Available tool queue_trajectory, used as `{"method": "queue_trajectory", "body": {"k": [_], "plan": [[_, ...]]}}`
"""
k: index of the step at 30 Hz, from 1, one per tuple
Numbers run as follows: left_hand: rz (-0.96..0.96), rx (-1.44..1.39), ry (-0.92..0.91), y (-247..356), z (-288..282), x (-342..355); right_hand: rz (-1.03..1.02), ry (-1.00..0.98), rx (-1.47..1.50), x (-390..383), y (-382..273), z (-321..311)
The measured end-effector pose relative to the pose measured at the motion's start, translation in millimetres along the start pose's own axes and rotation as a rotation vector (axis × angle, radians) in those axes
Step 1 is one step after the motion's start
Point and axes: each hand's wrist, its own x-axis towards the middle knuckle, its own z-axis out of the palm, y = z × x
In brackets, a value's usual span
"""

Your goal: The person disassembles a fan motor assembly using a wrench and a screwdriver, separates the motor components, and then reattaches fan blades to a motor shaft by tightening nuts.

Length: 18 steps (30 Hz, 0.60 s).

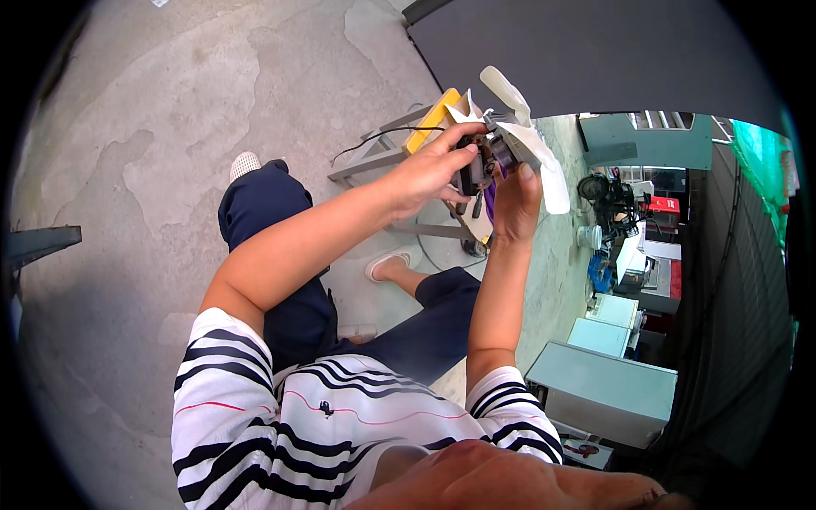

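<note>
Up in front of me I hold a small dark fan motor [487, 161] with white fan blades [544, 161] on its right side. My left hand [438, 170] grips the dark body from the left, thumb and fingers bent round it. My right hand [517, 204] is closed on the lower right of the motor, just under the blades, with its thumb up. Part of the motor is hidden behind my fingers. Something purple [490, 204] shows between my hands; I cannot tell what it is.
Behind my hands stands a metal-framed stand [374, 161] with a yellow piece [433, 119] on it. A black cable [365, 143] runs past it. A dark grey panel [595, 55] rises beyond. To the right are machinery [614, 200] and a large pale cabinet [599, 391].
</note>
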Motion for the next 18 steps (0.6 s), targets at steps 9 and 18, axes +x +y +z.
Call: {"method": "queue_trajectory", "body": {"k": [9, 18], "plan": [[-0.001, -0.058, 0.028, -2.2, 1.9, -0.1, -0.011, -0.025, 0.034, 1.4, 2.1, 2.4], [-0.007, -0.132, 0.011, -4.3, 1.0, -0.1, -0.042, -0.055, -0.029, 8.4, 5.0, 0.1]]}}
